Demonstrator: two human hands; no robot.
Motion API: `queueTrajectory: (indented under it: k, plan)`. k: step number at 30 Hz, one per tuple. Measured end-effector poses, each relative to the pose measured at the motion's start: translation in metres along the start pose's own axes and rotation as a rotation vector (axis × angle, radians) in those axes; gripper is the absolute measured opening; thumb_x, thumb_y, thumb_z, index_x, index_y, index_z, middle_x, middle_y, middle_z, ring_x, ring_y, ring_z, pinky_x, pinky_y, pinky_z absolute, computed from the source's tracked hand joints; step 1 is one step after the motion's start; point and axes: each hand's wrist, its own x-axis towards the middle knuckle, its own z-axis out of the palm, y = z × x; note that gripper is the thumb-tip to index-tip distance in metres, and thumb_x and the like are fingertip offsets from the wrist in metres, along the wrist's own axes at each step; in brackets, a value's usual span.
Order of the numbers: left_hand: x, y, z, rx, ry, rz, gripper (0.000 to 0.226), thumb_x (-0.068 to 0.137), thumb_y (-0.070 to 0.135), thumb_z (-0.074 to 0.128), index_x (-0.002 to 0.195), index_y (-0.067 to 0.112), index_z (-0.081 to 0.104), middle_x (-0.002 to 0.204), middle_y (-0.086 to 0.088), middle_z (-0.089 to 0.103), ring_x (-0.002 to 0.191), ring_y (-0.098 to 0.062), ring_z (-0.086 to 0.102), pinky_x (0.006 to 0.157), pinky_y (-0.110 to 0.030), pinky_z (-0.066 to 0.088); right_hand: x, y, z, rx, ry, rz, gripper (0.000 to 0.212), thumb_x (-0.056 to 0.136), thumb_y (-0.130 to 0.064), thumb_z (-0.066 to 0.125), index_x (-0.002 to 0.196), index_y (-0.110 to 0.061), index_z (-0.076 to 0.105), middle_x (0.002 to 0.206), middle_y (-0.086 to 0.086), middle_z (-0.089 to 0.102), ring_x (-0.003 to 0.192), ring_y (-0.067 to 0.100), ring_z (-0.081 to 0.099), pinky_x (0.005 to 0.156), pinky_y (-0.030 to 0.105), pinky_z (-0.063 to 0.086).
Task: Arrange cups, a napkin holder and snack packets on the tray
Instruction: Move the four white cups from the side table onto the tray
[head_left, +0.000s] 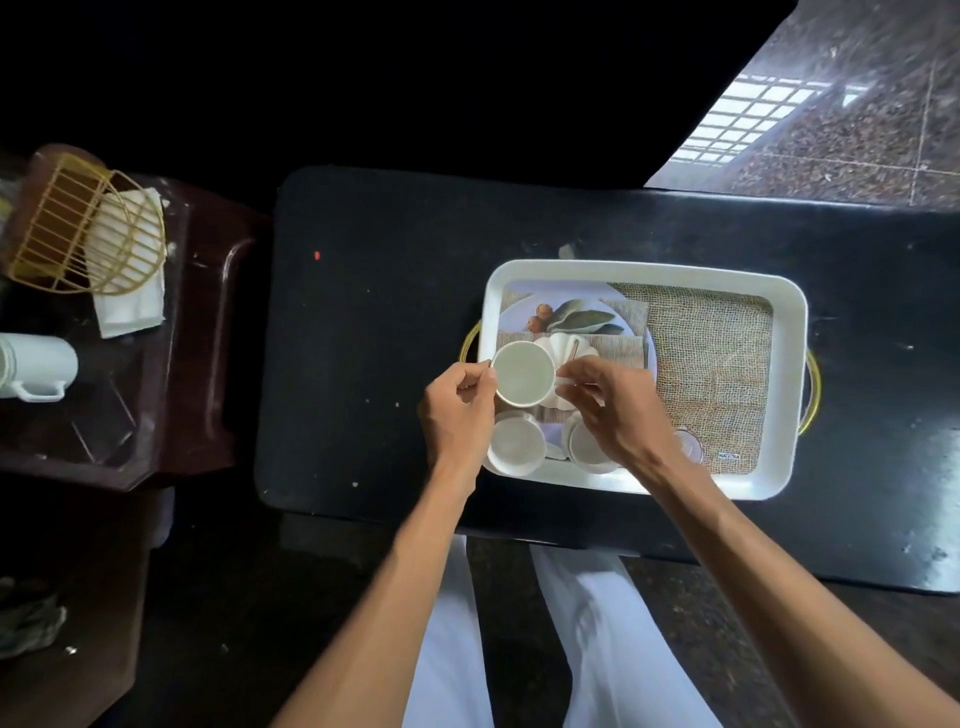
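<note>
A white rectangular tray (789, 364) with a printed burlap and leaf picture lies on a black table (374, 322). Over its left half I hold a white cup (522, 375), mouth up: my left hand (457, 415) pinches its left rim and my right hand (608, 410) grips its handle side. A second white cup (517, 444) stands in the tray's near-left corner, and a third (589, 449) sits beside it, partly hidden under my right hand. A gold wire napkin holder (78, 228) with white napkins (132, 306) lies on the brown stand at the far left.
A brown side stand (202, 332) at the left also carries a white jug (36, 366). A small glass (688, 447) sits near the tray's front edge. The tray's right half shows bare burlap print. My white trouser legs (452, 649) show below the table edge.
</note>
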Motion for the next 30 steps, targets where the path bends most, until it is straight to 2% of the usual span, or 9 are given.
queueTrajectory:
  k: [5, 11, 15, 17, 21, 23, 26, 30]
  plan:
    - [0.004, -0.005, -0.002, 0.032, -0.022, -0.007, 0.016, 0.094, 0.015, 0.066, 0.084, 0.023, 0.076, 0.091, 0.003, 0.078, 0.094, -0.019, 0.075, 0.089, -0.048, 0.063, -0.001, 0.004, 0.003, 0.001, -0.014, -0.002, 0.019, 0.09, -0.004, 0.07, 0.108, 0.001, 0.072, 0.103, 0.012, 0.076, 0.094, 0.024, 0.073, 0.086, 0.037, 0.058]
    - [0.008, -0.008, -0.005, 0.047, -0.037, -0.013, 0.017, 0.091, 0.013, 0.067, 0.081, 0.023, 0.075, 0.088, 0.004, 0.078, 0.091, -0.019, 0.075, 0.088, -0.048, 0.063, 0.0, 0.007, 0.005, -0.019, -0.034, 0.0, 0.019, 0.088, -0.005, 0.073, 0.106, 0.001, 0.072, 0.101, 0.013, 0.077, 0.091, 0.024, 0.074, 0.083, 0.04, 0.059]
    - [0.009, -0.007, -0.008, 0.037, -0.076, -0.034, 0.017, 0.094, 0.016, 0.068, 0.087, 0.03, 0.074, 0.094, 0.006, 0.078, 0.095, -0.016, 0.075, 0.09, -0.045, 0.063, -0.001, 0.007, 0.007, -0.027, -0.036, 0.01, 0.02, 0.088, -0.005, 0.073, 0.107, 0.001, 0.072, 0.101, 0.013, 0.076, 0.092, 0.026, 0.073, 0.083, 0.042, 0.059]
    - [0.009, -0.004, -0.011, 0.011, -0.102, -0.057, 0.012, 0.096, 0.02, 0.067, 0.091, 0.028, 0.075, 0.099, 0.004, 0.078, 0.099, -0.017, 0.074, 0.092, -0.044, 0.062, -0.002, 0.005, 0.006, -0.045, -0.04, 0.017, 0.024, 0.087, -0.007, 0.075, 0.11, -0.001, 0.072, 0.104, 0.012, 0.076, 0.095, 0.026, 0.072, 0.085, 0.04, 0.058]
    - [0.005, 0.004, -0.027, -0.086, -0.124, -0.052, 0.011, 0.099, 0.022, 0.065, 0.098, 0.027, 0.074, 0.103, 0.004, 0.077, 0.103, -0.013, 0.074, 0.086, -0.03, 0.063, -0.006, -0.007, 0.0, -0.058, -0.021, -0.014, 0.032, 0.086, -0.009, 0.076, 0.117, -0.008, 0.07, 0.114, 0.005, 0.073, 0.104, 0.022, 0.068, 0.091, 0.042, 0.056]
    - [0.002, 0.01, -0.042, -0.156, -0.109, -0.043, 0.011, 0.1, 0.021, 0.064, 0.102, 0.023, 0.075, 0.103, 0.004, 0.077, 0.103, -0.011, 0.075, 0.081, -0.023, 0.062, -0.009, -0.019, -0.002, -0.006, 0.018, -0.03, 0.033, 0.086, -0.008, 0.076, 0.118, -0.01, 0.07, 0.115, -0.003, 0.071, 0.104, 0.015, 0.067, 0.093, 0.036, 0.056]
    - [0.0, 0.018, -0.073, -0.223, -0.084, -0.013, 0.019, 0.102, 0.019, 0.061, 0.114, 0.013, 0.074, 0.11, 0.001, 0.075, 0.104, -0.008, 0.074, 0.086, -0.025, 0.063, -0.01, -0.048, 0.001, 0.162, 0.078, -0.01, 0.033, 0.086, -0.009, 0.077, 0.117, -0.011, 0.069, 0.112, -0.007, 0.071, 0.104, 0.008, 0.068, 0.092, 0.021, 0.054]
    - [0.0, 0.021, -0.134, -0.267, 0.012, 0.044, 0.019, 0.103, 0.018, 0.059, 0.114, 0.012, 0.073, 0.113, -0.002, 0.075, 0.105, -0.009, 0.074, 0.087, -0.028, 0.063, -0.005, -0.099, 0.024, 0.259, 0.086, -0.04, 0.027, 0.086, -0.007, 0.076, 0.113, -0.007, 0.07, 0.108, 0.002, 0.074, 0.1, 0.011, 0.071, 0.09, 0.024, 0.055]
